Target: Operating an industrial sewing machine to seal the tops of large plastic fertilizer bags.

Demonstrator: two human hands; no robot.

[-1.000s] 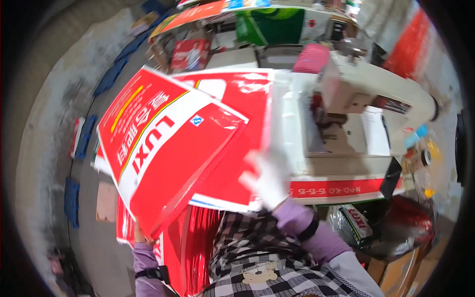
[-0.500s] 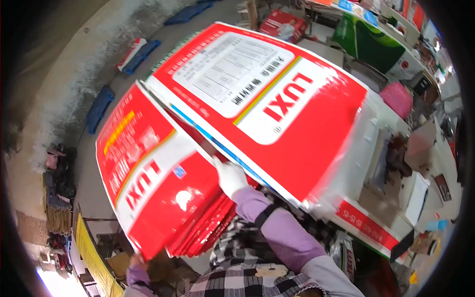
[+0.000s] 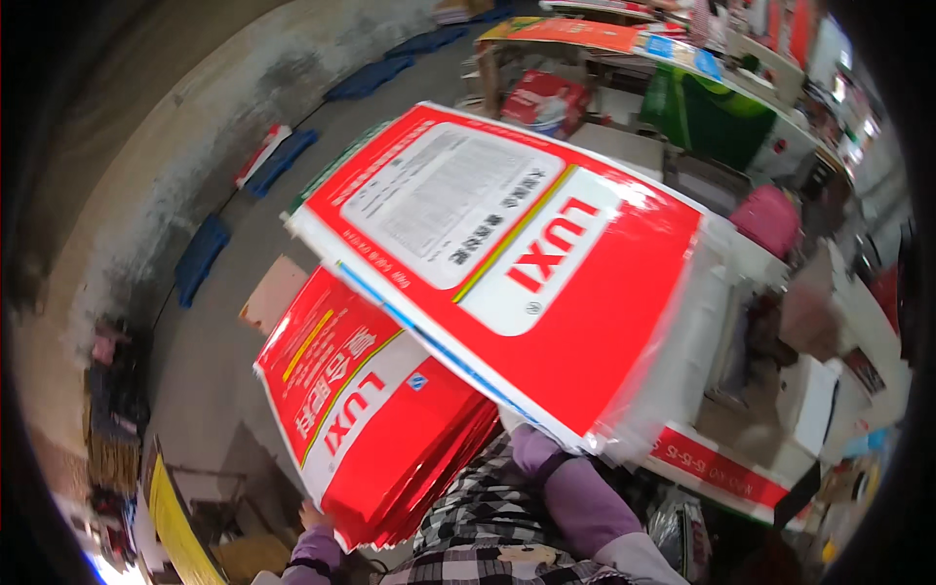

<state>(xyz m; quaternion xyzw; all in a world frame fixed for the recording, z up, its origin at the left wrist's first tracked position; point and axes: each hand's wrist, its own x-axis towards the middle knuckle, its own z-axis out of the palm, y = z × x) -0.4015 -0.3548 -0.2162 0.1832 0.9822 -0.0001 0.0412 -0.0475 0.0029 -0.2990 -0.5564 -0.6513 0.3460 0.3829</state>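
Note:
A stack of red-and-white printed plastic bags [image 3: 400, 409] lies tilted before me, its far right part tucked under the edge of a larger bag stack. My left hand [image 3: 314, 519] grips its lower left edge, fingers partly hidden by the bags. The larger stack of red-and-white bags [image 3: 604, 322] rests on the worktop at a higher level, with a white panel and clear plastic along its right side. My right hand [image 3: 509, 417], in a white glove, is at the right end of the lower stack; its fingers are hidden beneath the larger stack's edge.
A pinkish board [image 3: 276, 292] sticks out beyond the lower stack. Blue folded pieces [image 3: 202, 258] lie along the wall. A yellow panel [image 3: 180, 522] stands at the lower left. Boxes [image 3: 814, 400] and a pink rounded object [image 3: 765, 219] crowd the right side.
The lower stack has moved right and toward me, its far right part now under the larger stack. My right hand has gone from plain sight to mostly hidden. The view has shifted.

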